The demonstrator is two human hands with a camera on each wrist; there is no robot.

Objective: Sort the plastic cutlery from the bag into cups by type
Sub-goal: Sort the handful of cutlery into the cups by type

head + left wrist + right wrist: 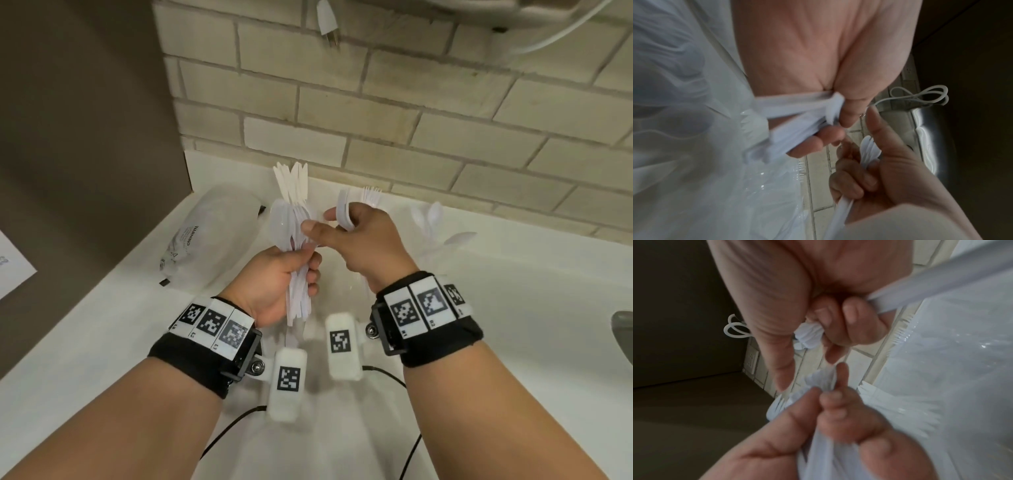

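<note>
My left hand (274, 284) grips a thick bundle of white plastic cutlery (291, 233) upright over the counter, spoon bowls showing at its top. Knife blades (293, 181) fan up just above it; whether they belong to the bundle or stand in a cup behind it I cannot tell. My right hand (370, 240) has its fingers curled round a few forks (344, 214), and its thumb touches the bundle. In the left wrist view the fork heads (869, 151) stick out of that fist. Behind stand forks (371, 193) and spoons (428, 217) in clear cups.
The clear plastic bag (212, 236) lies on the white counter (102, 342) at the left, against a brown wall. A tiled wall runs behind the cups. A sink edge (623, 332) shows at the far right. Black cables (233, 425) trail under my wrists.
</note>
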